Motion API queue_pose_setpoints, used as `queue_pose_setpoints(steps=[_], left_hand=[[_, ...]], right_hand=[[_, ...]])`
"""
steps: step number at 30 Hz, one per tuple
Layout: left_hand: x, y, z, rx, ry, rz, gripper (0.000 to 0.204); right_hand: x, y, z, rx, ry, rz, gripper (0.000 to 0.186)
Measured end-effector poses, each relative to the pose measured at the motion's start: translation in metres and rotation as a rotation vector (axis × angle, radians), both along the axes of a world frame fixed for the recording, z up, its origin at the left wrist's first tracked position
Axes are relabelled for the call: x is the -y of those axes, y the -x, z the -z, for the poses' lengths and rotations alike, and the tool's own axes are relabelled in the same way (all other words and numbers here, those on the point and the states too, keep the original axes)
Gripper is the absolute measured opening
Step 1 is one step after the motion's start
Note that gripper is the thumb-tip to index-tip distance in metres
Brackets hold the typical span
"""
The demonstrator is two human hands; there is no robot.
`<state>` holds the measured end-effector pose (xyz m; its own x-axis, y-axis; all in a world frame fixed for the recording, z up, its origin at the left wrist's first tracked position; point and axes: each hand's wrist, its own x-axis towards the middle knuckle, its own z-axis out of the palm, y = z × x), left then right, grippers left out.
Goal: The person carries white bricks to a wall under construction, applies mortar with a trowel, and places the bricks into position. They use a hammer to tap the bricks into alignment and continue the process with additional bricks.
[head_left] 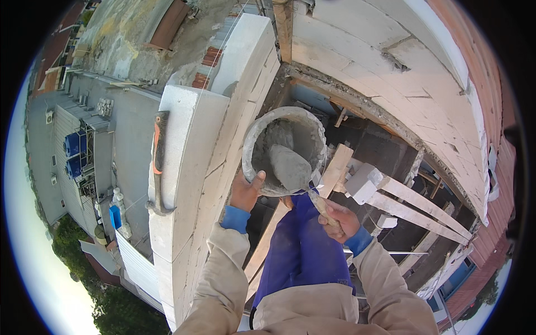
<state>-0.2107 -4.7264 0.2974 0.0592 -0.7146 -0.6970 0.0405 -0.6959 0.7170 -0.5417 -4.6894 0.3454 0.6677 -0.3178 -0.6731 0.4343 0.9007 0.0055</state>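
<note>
My left hand [245, 190] grips the near-left rim of a round mortar bucket [254, 134], its inside coated in grey mix. My right hand [338, 219] is closed on the handle of a trowel [290, 166], whose blade lies inside the bucket, covered with grey mortar. To the left, a hammer with an orange and black handle [158, 142] rests on top of a pale block wall [187, 123], beside a taut string.
Below me are wooden planks [424, 226] over a dark lower level, with a pale block [363, 184] on them. Another block wall [385, 56] runs along the upper right. Beyond the left wall is a drop to neighbouring roofs [128, 173] and trees [117, 310].
</note>
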Motion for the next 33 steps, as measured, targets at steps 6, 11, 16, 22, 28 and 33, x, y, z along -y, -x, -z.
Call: queue_pose_setpoints(steps=[6,11,16,22,28,33], left_hand=[[-0.016,0.009,-0.011,-0.059,-0.043,-0.356,0.061],[-0.038,0.017,0.005,-0.032,-0.007,-0.509,0.044],[-0.079,0.017,0.019,0.039,-0.116,-0.527,0.039],[-0.119,0.03,0.03,-0.039,-0.093,-0.652,0.042],[-0.148,0.033,0.034,-0.019,-0.116,-0.587,0.048],[-0.154,0.041,0.026,-0.046,-0.15,-0.698,0.044]], right_hand=[[0.086,0.009,-0.021,-0.049,0.316,-0.047,0.071],[0.24,-0.039,-0.017,-0.656,0.967,-0.516,0.07],[0.346,-0.123,-0.027,-1.285,1.958,-0.953,0.044],[0.354,-0.177,-0.056,-1.477,2.12,-1.522,0.044],[0.399,-0.188,-0.035,-1.741,1.899,-1.518,0.044],[0.46,-0.207,0.0,-1.855,1.778,-1.472,0.042]])
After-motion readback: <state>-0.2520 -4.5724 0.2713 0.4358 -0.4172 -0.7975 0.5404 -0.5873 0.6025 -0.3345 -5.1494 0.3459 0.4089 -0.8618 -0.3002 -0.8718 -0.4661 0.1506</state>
